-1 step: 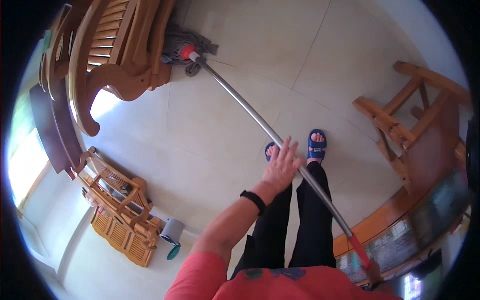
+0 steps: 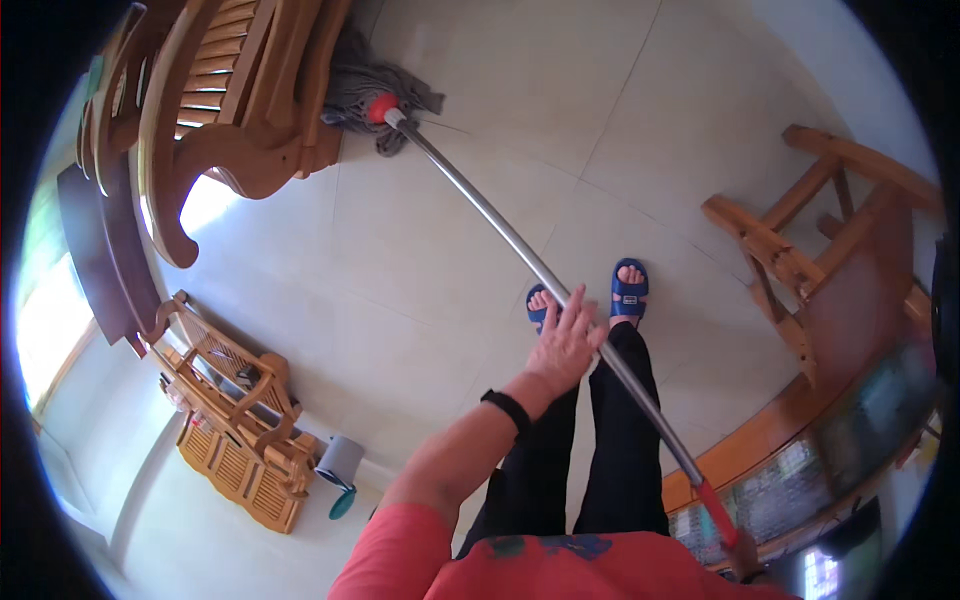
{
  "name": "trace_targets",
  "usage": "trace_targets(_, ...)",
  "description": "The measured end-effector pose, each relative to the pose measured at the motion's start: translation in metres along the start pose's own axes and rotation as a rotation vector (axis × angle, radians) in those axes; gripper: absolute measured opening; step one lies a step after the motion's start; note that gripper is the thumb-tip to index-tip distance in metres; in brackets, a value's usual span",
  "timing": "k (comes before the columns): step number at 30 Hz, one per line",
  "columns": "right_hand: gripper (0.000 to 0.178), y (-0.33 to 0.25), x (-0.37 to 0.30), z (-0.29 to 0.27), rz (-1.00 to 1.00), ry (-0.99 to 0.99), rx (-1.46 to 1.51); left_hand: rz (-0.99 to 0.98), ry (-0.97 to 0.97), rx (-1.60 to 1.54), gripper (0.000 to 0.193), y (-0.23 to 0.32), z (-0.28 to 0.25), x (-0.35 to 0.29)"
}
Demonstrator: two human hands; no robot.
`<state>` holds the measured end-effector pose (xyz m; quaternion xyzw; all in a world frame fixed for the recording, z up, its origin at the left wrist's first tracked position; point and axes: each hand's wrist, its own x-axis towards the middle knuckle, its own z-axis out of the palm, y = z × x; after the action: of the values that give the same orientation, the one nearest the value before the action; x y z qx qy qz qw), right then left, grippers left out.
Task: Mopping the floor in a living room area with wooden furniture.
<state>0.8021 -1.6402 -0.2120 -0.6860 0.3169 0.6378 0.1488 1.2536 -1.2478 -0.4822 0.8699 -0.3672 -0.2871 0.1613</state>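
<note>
"So, where's the silver-poled grey string mop (image 2: 510, 237)?"
"Strands (image 2: 350, 95) beside the slatted brown wooden seat (image 2: 215, 150)."
"And the grasp?"
"Left hand (image 2: 565, 345): fingers extended against the pole (image 2: 640, 399); right hand (image 2: 743, 558): at the red grip (image 2: 716, 512), hold unclear."

mop head (image 2: 372, 88) on floor (image 2: 440, 260), beside armchair (image 2: 262, 165) | stool (image 2: 860, 285) right | bin (image 2: 341, 459) left

No writing is legible, the pale label (image 2: 630, 299) on the right blue sandal (image 2: 629, 286) being too small to make out.
</note>
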Motion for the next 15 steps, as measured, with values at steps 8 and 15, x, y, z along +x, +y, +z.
trace_targets(8, 0.044, 0.063, -0.081, -0.071, -0.098, -0.237, -0.244, -0.163, -0.19, -0.248, 0.046, 0.058, -0.008, -0.09)
trace_targets(15, 0.047, -0.111, -0.029, -0.159, -0.219, -0.047, -0.389, -0.664, -0.17, -0.11, 0.077, -0.015, -0.018, -0.125)
